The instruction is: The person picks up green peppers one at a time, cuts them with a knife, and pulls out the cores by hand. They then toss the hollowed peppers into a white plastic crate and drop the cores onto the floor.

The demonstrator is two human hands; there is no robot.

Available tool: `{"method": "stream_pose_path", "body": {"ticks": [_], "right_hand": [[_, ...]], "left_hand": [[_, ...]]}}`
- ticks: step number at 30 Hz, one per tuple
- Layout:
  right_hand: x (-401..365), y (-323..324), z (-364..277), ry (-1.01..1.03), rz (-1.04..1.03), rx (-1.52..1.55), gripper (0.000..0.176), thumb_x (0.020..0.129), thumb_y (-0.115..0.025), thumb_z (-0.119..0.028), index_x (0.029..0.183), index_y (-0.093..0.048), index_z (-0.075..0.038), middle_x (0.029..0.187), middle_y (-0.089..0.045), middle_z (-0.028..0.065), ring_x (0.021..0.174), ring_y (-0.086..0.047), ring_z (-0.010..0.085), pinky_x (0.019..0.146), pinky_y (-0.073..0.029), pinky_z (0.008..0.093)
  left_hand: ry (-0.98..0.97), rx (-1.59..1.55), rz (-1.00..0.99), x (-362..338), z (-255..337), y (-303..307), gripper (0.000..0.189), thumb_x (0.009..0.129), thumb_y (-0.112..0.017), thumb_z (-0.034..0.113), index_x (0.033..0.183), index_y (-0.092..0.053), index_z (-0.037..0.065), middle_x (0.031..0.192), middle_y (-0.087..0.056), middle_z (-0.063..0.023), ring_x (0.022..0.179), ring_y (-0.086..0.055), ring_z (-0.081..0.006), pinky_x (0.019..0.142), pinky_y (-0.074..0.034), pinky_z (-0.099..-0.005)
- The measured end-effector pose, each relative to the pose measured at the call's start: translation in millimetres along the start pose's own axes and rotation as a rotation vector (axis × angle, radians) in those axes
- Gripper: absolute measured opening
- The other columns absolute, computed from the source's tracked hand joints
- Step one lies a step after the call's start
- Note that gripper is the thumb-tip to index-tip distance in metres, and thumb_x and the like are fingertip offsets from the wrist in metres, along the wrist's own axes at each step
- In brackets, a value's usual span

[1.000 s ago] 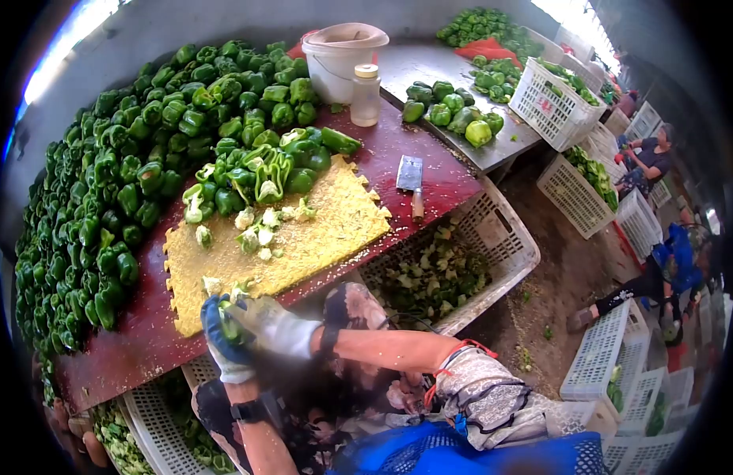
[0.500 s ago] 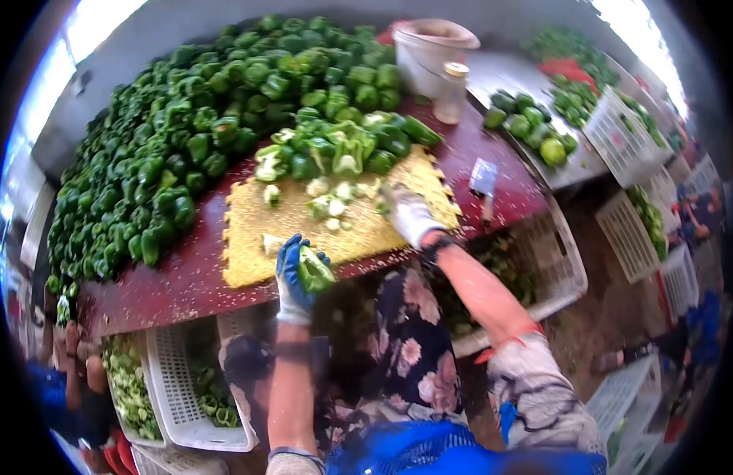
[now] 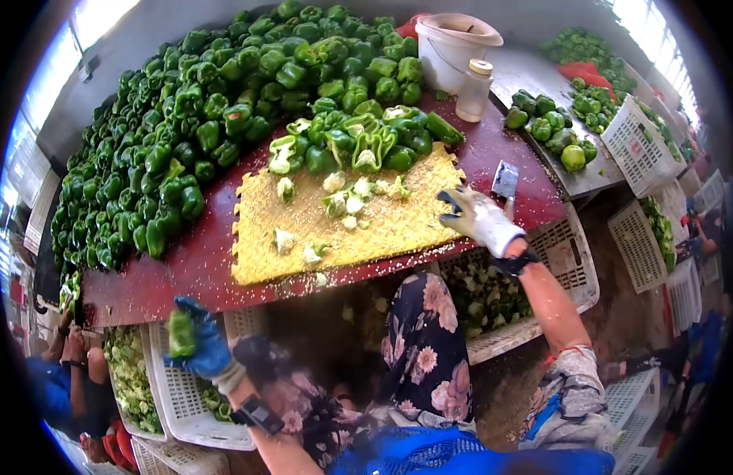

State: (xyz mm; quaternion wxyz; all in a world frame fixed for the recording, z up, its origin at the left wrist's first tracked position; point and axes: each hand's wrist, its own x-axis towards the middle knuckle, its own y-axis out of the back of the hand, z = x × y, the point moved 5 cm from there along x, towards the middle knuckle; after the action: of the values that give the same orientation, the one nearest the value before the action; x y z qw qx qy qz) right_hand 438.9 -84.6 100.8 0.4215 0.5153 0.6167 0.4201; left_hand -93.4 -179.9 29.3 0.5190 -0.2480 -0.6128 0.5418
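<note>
My left hand [image 3: 200, 340], in a blue-palmed glove, is closed on a green bell pepper half [image 3: 180, 333], over the white crate [image 3: 176, 380] beside my knee. My right hand [image 3: 477, 218], in a whitish glove with dark fingertips, is above the right edge of the yellow mat [image 3: 287, 214]. Its fingers are apart with nothing between them. A broad-bladed knife [image 3: 505, 180] lies just beyond that hand on the red table [image 3: 145, 289]. Cut-out pepper cores [image 3: 355, 203] and seeds are scattered over the mat; opened peppers [image 3: 368, 150] lie along its far edge.
A big heap of whole green peppers [image 3: 224, 111] covers the table's far left. A white bucket [image 3: 446, 59] and a capped jar [image 3: 472, 93] stand at the back. A crate of cores [image 3: 493, 297] sits below the table's right side. Other people work at both sides.
My left hand has swung left and down from the mat's front edge, carrying the pepper half to above the crate. My right hand has moved right, toward the knife. Another core now lies on the mat.
</note>
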Motion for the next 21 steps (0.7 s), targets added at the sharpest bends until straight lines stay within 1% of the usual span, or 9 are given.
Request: {"method": "stream_pose_path", "body": {"ticks": [1,3,6,7,9,11,13,17,21], "right_hand": [[27.6,-15.8,-2.1,0.042,-0.001,0.087,0.056,0.093,-0.062,-0.04,0.138,-0.049,-0.009,0.126,-0.058,0.0186,0.116,-0.058,0.0349,0.103,-0.045,0.0467],[58.7,-17.3,-38.1,0.032,0.073,0.188,0.054,0.093,-0.066,-0.033,0.138,-0.049,-0.01,0.126,-0.057,0.0185,0.113,-0.06,0.0316,0.099,-0.05,0.044],[121.7,-34.2,-70.2,-0.016,0.129,0.264,0.053,0.091,-0.068,-0.025,0.138,-0.048,-0.008,0.132,-0.056,0.0191,0.116,-0.059,0.0326,0.1,-0.051,0.0428],[163.6,-66.3,-59.5,0.058,0.354,0.085,0.055,0.091,-0.068,-0.027,0.139,-0.048,-0.01,0.131,-0.056,0.0203,0.116,-0.06,0.0332,0.096,-0.053,0.0424],[206.9,-78.6,-65.8,0.004,0.244,-0.095,0.049,0.088,-0.068,-0.025,0.132,-0.052,-0.011,0.124,-0.059,0.0214,0.112,-0.062,0.0352,0.09,-0.054,0.0428],[199.4,-61.0,-87.5,-0.054,0.079,-0.189,0.046,0.092,-0.064,-0.017,0.136,-0.051,-0.012,0.134,-0.057,0.0183,0.12,-0.06,0.0282,0.096,-0.053,0.0402],[191.7,-59.1,-92.3,-0.046,0.139,-0.168,0.044,0.087,-0.069,-0.017,0.129,-0.056,-0.012,0.13,-0.061,0.0166,0.118,-0.061,0.0287,0.095,-0.053,0.0383],[166.1,-65.5,-78.4,-0.077,0.157,0.191,0.062,0.09,-0.065,-0.012,0.147,-0.042,-0.013,0.125,-0.062,0.0125,0.114,-0.061,0.0243,0.1,-0.052,0.0341],[77.9,-43.5,-127.4,-0.019,-0.191,0.63,0.061,0.09,-0.067,-0.009,0.147,-0.043,-0.011,0.125,-0.061,0.0154,0.106,-0.063,0.022,0.094,-0.055,0.0301]], "left_hand": [[0.008,-0.001,-0.028,-4.4,-0.9,-3.3,0.103,0.072,-0.085,0.042,0.145,-0.033,-0.008,0.155,-0.03,-0.0232,0.14,-0.034,-0.0363,0.118,-0.027,-0.0513],[0.158,0.067,0.011,-11.6,-26.9,-1.1,0.093,0.082,-0.069,0.061,0.144,-0.042,-0.003,0.144,-0.048,-0.0224,0.139,-0.039,-0.0327,0.118,-0.027,-0.0484],[0.306,-0.187,0.059,-16.6,-75.4,-2.1,0.072,0.092,-0.062,0.048,0.14,-0.046,-0.004,0.145,-0.047,-0.0244,0.136,-0.043,-0.0348,0.116,-0.03,-0.0507],[0.303,-0.189,0.057,-18.2,-88.8,-6.7,0.072,0.092,-0.062,0.048,0.14,-0.046,-0.004,0.145,-0.047,-0.0244,0.136,-0.043,-0.0348,0.116,-0.03,-0.0507],[0.447,-0.112,0.202,-26.3,-116.5,-8.1,0.062,0.1,-0.047,0.048,0.141,-0.048,0.0,0.134,-0.058,-0.0228,0.128,-0.053,-0.0353,0.114,-0.035,-0.0509],[0.456,-0.06,0.255,-34.0,-127.4,2.1,0.058,0.102,-0.044,0.044,0.141,-0.048,0.002,0.132,-0.06,-0.0221,0.125,-0.056,-0.0352,0.112,-0.038,-0.0509],[0.461,-0.013,0.308,-40.0,-133.4,9.4,0.053,0.104,-0.042,0.04,0.141,-0.048,0.003,0.13,-0.061,-0.0214,0.122,-0.059,-0.0352,0.11,-0.041,-0.0509],[0.514,0.04,0.29,-41.8,-149.3,3.5,0.046,0.106,-0.04,0.033,0.141,-0.049,0.005,0.128,-0.062,-0.0219,0.118,-0.061,-0.0355,0.105,-0.047,-0.0508],[0.54,0.468,0.293,-29.8,-176.0,-3.3,0.043,0.104,-0.046,0.028,0.142,-0.046,0.006,0.128,-0.055,-0.0148,0.115,-0.059,-0.0316,0.102,-0.05,-0.0486]]}}
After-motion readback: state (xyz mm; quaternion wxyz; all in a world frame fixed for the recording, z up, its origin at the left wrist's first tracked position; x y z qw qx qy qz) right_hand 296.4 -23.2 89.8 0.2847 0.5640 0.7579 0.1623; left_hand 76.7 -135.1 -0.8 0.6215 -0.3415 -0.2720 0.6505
